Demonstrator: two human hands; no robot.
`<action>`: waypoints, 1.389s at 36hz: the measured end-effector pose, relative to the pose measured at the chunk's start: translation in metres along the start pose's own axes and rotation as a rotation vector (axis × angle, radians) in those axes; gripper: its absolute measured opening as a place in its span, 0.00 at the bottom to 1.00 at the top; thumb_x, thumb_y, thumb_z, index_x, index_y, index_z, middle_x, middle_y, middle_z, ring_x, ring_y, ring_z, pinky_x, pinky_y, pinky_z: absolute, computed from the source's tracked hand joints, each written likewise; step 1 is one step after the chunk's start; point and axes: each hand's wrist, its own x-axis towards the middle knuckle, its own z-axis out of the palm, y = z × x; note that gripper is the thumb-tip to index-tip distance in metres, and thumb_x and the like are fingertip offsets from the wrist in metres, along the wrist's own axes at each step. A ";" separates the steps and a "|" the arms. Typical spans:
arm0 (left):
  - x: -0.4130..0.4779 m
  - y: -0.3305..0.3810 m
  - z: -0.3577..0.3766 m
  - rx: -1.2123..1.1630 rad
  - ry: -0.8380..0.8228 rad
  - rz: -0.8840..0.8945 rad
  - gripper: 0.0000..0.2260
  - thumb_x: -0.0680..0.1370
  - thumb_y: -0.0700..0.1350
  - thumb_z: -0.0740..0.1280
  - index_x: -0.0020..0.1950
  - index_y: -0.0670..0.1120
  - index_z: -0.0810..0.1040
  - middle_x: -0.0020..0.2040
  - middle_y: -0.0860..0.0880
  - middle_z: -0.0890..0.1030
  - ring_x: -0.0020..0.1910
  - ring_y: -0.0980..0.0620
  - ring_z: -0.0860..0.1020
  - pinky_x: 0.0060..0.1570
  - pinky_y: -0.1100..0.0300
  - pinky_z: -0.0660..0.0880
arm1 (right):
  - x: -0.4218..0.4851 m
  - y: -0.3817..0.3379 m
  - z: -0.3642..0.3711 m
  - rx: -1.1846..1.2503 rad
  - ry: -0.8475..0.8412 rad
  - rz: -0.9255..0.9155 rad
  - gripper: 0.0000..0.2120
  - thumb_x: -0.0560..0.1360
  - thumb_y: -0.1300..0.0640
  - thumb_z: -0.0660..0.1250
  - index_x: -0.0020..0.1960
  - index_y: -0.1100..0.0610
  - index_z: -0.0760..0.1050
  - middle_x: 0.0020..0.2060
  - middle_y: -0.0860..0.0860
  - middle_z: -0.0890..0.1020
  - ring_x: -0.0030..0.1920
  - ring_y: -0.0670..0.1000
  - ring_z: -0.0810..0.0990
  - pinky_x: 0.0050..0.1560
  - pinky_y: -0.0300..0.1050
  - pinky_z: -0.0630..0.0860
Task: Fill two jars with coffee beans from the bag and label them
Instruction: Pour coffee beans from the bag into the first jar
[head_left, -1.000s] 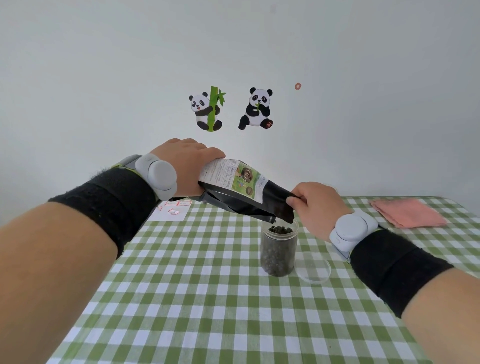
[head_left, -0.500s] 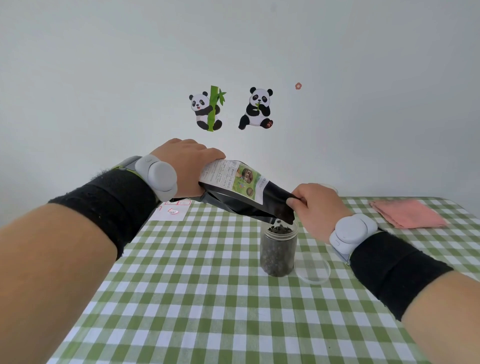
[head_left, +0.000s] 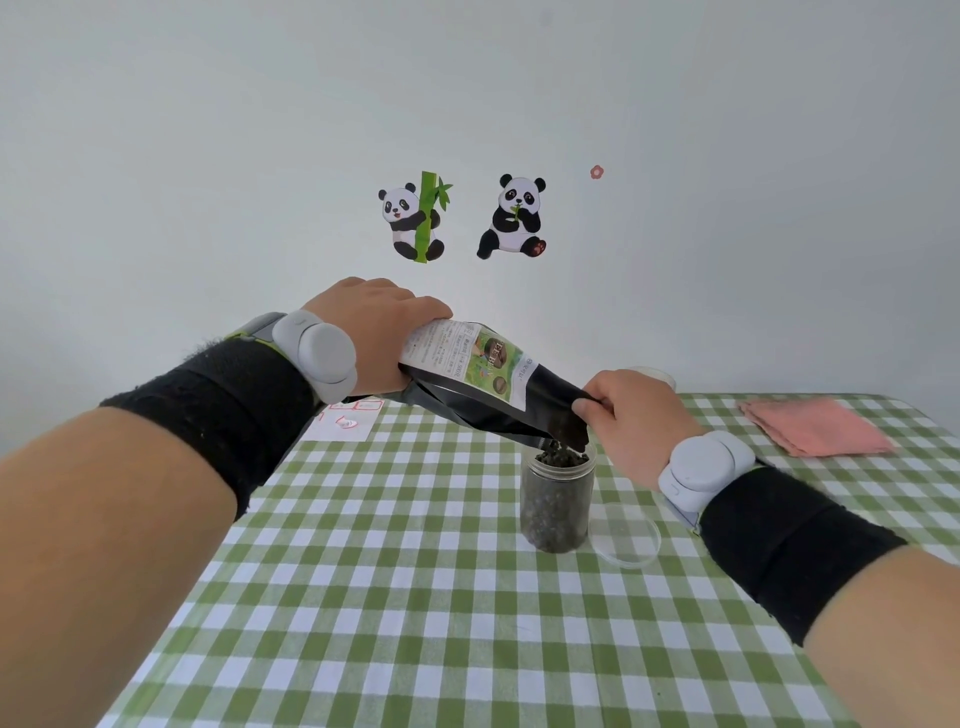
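Nearest, just right of the jar on the checked surface (head_left: 415, 597): clear lid (head_left: 626, 538), lying flat and off. Beside it, touching or nearly so, the jar (head_left: 557, 501), upright, dark with coffee beans (head_left: 558, 460) now heaped at the rim, higher than a second ago, when a little clear neck showed above them. Looks full; time to level the bag, or risk beans over the rim. Directly above, bag (head_left: 483, 387) tilted mouth-down, a few beans dropping from the opening into the jar. Right hand (head_left: 626, 421) closed in a pinch on the bag's mouth corner, steering the stream. Left hand (head_left: 374, 338) wrapped firmly round the raised bottom end, higher and further back, hardly shifted. Beyond, label sheet (head_left: 343, 421) with red-outlined stickers flat near the far left edge, partly hidden by the left wrist; labelling not yet started. Pink cloth (head_left: 815, 426) folded at far right. Peeking over the right hand, a pale rim (head_left: 649, 373), possibly the second jar, too hidden to say.
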 end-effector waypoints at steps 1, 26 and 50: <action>0.000 0.000 0.001 -0.001 -0.001 0.000 0.31 0.73 0.59 0.72 0.72 0.58 0.63 0.58 0.55 0.79 0.59 0.50 0.75 0.61 0.52 0.71 | 0.000 0.000 0.000 -0.003 -0.006 -0.001 0.10 0.81 0.51 0.60 0.45 0.54 0.74 0.33 0.46 0.72 0.38 0.49 0.72 0.38 0.42 0.63; 0.000 -0.004 -0.001 -0.001 -0.002 -0.003 0.32 0.72 0.61 0.71 0.72 0.59 0.63 0.58 0.56 0.78 0.60 0.50 0.75 0.62 0.53 0.69 | 0.002 -0.006 -0.002 0.016 -0.008 0.020 0.09 0.81 0.52 0.60 0.45 0.54 0.74 0.33 0.45 0.73 0.39 0.49 0.73 0.40 0.43 0.65; 0.001 -0.005 -0.002 0.000 -0.008 -0.002 0.31 0.72 0.60 0.72 0.71 0.59 0.64 0.56 0.56 0.78 0.58 0.50 0.75 0.61 0.52 0.70 | 0.000 -0.008 -0.002 0.008 0.004 0.026 0.10 0.81 0.52 0.61 0.47 0.56 0.76 0.33 0.46 0.73 0.40 0.51 0.74 0.42 0.44 0.66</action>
